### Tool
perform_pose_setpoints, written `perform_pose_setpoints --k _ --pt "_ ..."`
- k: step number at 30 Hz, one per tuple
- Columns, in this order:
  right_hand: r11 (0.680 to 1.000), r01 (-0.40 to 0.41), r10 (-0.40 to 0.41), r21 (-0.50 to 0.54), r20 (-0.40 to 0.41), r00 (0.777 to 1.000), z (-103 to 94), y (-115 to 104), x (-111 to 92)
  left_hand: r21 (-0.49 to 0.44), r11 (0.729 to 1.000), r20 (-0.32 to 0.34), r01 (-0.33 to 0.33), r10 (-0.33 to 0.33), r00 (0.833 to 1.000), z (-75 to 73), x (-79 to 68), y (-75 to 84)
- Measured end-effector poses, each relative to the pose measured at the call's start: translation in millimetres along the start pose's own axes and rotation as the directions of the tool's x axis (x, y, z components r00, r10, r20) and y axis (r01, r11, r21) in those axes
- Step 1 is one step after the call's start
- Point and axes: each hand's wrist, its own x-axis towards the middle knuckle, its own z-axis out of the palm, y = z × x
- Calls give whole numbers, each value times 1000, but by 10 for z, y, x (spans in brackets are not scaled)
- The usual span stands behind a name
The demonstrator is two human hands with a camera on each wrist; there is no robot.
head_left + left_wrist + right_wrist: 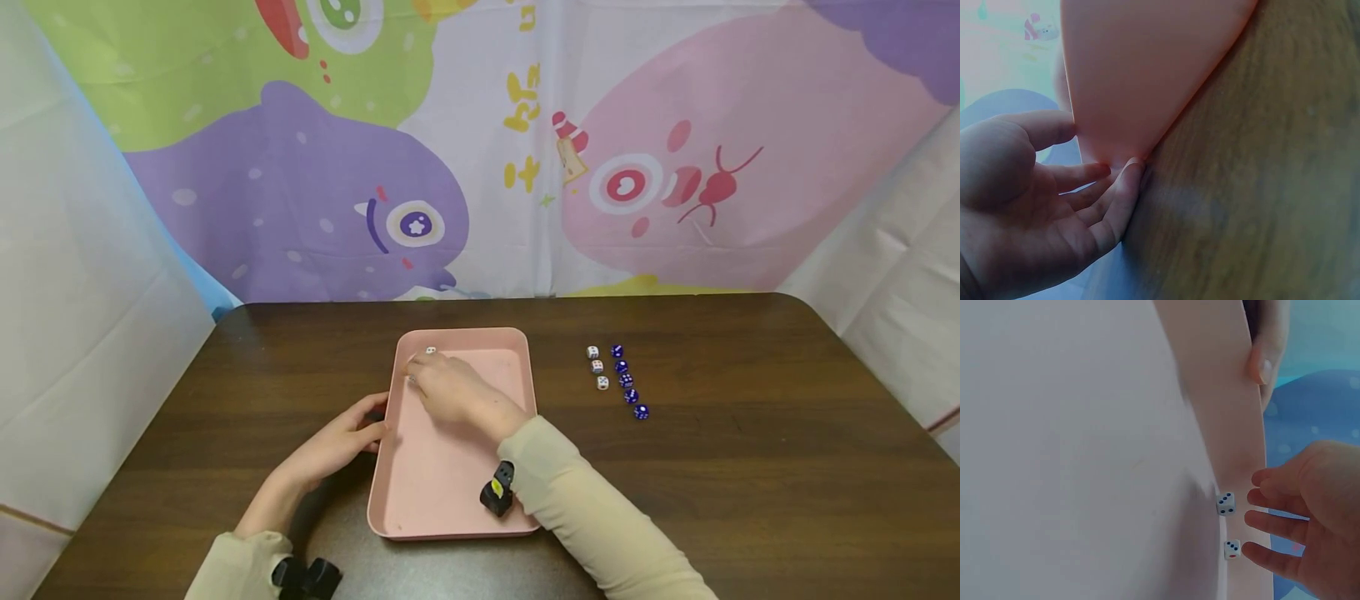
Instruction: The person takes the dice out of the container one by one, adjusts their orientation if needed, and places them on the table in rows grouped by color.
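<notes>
In the head view, a pink tray (442, 492) lies on the table, with my left hand (339, 440) at its left side. The left wrist view has that hand's thumb on the rim and its fingers curled against the outer wall, holding the tray's side. My right hand (457, 392) reaches inside, toward the far left corner. Two white dice lie there along the wall: one die (1225, 504) near the index finger and thumb, another die (1232, 549) just off a fingertip. In the right wrist view the fingers are loosely extended, with nothing between them.
Right of the tray, three white dice (597, 367) stand in a slanted row. Beside them runs a longer row of several blue dice (626, 381). A printed cartoon cloth (495, 250) hangs behind the dark wooden table (750, 467).
</notes>
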Motion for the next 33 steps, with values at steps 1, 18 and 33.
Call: perform_pose_setpoints --k 1,18,33 --pt "1000 3 -3 -3 4 1000 0 -8 1 3 1000 1 -4 4 1000 -2 -1 0" --pt "999 -11 14 -37 68 998 61 -28 40 0 1000 8 -6 6 1000 1 8 -4" --pt "1000 -7 8 -18 21 1000 62 -11 20 -10 1000 10 -10 10 1000 2 7 -2"
